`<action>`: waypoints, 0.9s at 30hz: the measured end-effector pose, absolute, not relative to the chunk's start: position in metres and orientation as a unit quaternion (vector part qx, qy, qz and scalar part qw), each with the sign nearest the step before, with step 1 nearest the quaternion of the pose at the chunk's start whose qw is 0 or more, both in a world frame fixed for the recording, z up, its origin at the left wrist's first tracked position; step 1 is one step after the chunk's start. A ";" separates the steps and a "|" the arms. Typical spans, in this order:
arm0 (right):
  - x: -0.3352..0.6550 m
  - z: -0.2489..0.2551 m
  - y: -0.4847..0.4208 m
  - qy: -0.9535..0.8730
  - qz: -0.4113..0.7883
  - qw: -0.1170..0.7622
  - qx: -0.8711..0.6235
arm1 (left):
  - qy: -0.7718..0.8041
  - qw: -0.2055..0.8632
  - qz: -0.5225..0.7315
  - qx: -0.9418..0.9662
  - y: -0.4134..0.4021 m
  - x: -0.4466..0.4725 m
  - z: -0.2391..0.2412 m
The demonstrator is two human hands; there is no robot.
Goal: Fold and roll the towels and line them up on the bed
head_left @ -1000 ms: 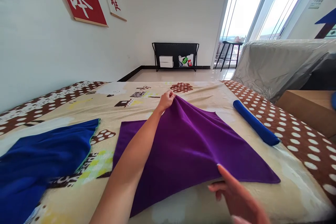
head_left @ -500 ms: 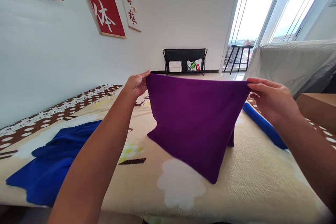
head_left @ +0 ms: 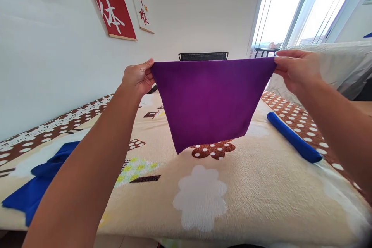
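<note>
A purple cloth [head_left: 209, 100] hangs stretched between my two hands above the bed, its top edge taut and nearly level. My left hand [head_left: 138, 78] pinches its upper left corner. At the upper right corner, my right hand [head_left: 299, 68] grips it between thumb and fingers. The cloth's lower edge slants, with the left bottom corner hanging lowest, close over the blanket. A rolled blue cloth [head_left: 293, 136] lies on the bed to the right, below my right hand. On the left, a crumpled blue cloth [head_left: 43, 180] is partly hidden behind my left forearm.
A cream patterned blanket [head_left: 261, 186] with brown dotted borders covers the bed. Beyond it are a black rack [head_left: 203, 56] at the wall, a stool [head_left: 266, 51] by the window and a plastic-covered piece of furniture [head_left: 343, 60]. Scrolls [head_left: 112, 7] hang on the left wall.
Both hands have risen with the purple cloth and moved slightly apart. The cloth's lower edge has swung up and away from me, uncovering a brown dotted pattern on the blanket.
</note>
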State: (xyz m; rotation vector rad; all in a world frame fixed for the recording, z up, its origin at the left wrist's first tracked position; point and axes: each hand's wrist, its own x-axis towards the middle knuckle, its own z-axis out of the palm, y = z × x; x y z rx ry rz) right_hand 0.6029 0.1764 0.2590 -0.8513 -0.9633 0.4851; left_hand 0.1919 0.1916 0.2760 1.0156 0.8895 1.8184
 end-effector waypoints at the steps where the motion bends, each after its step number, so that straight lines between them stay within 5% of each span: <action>1: 0.603 0.258 0.181 -0.443 0.221 0.773 -0.396 | 0.356 0.414 0.734 0.405 0.192 0.193 0.275; 17: 0.601 0.251 0.206 -0.499 0.177 0.645 -0.551 | 0.405 0.330 0.728 0.444 0.200 0.183 0.267; 27: 0.601 0.263 0.203 -0.532 0.237 0.639 -0.502 | 0.410 0.352 0.668 0.512 0.189 0.171 0.276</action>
